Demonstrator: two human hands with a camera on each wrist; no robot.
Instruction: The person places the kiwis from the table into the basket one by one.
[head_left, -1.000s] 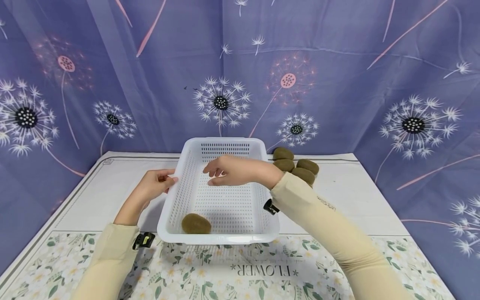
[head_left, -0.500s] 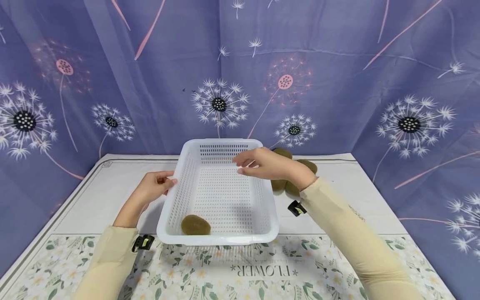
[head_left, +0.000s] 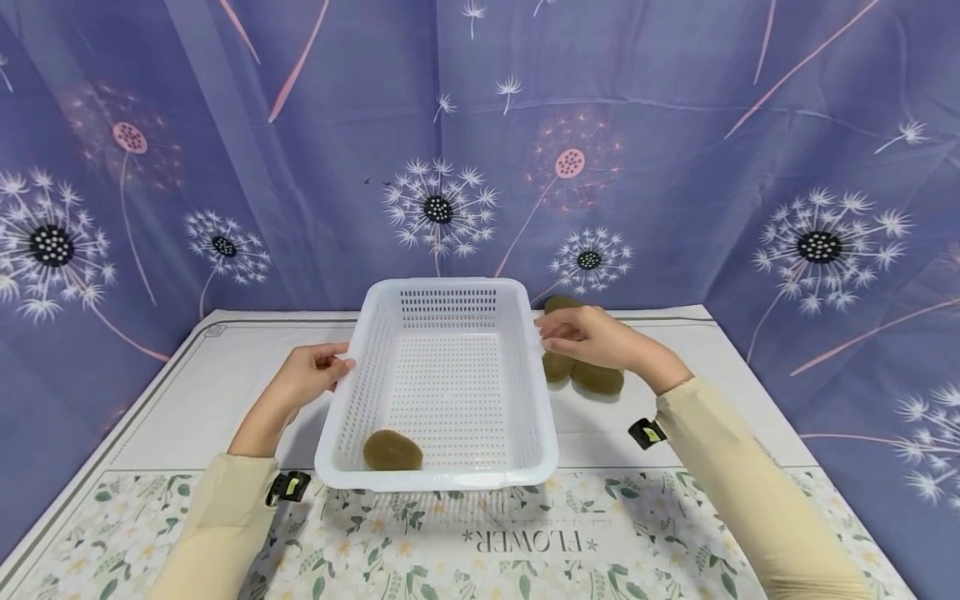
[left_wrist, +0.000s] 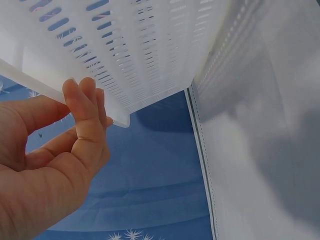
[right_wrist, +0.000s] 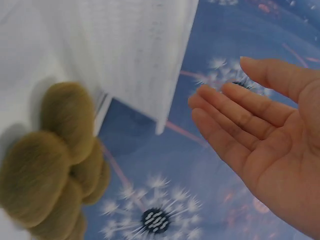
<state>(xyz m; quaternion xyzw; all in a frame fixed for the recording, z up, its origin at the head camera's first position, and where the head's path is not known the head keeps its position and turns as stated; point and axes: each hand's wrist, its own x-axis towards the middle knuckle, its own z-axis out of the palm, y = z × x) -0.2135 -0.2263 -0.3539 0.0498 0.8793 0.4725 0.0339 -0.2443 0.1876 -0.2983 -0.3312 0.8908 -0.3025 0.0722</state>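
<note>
A white plastic basket (head_left: 435, 480) with slotted walls stands in the middle, one brown kiwi (head_left: 392, 451) lying in its near left corner. My left hand (head_left: 303, 375) pinches the basket's left rim between thumb and fingers; the left wrist view shows the fingertips (left_wrist: 86, 102) against the rim edge. At the opposite side, my right hand (head_left: 600, 340) hovers with fingertips right by the right rim, partly covering the other kiwis (head_left: 598, 380). In the right wrist view, the right hand (right_wrist: 270, 135) has relaxed, loosely bent fingers and holds nothing, apart from the kiwi pile (right_wrist: 37, 177).
The white table mat (head_left: 645, 417) has a floral printed strip (head_left: 525, 554) along its near side. A purple dandelion-print curtain (head_left: 480, 125) rises behind the table and along both sides.
My right hand has moved right from over the basket, past its right rim, to above the kiwi pile. The left hand keeps its hold on the left rim.
</note>
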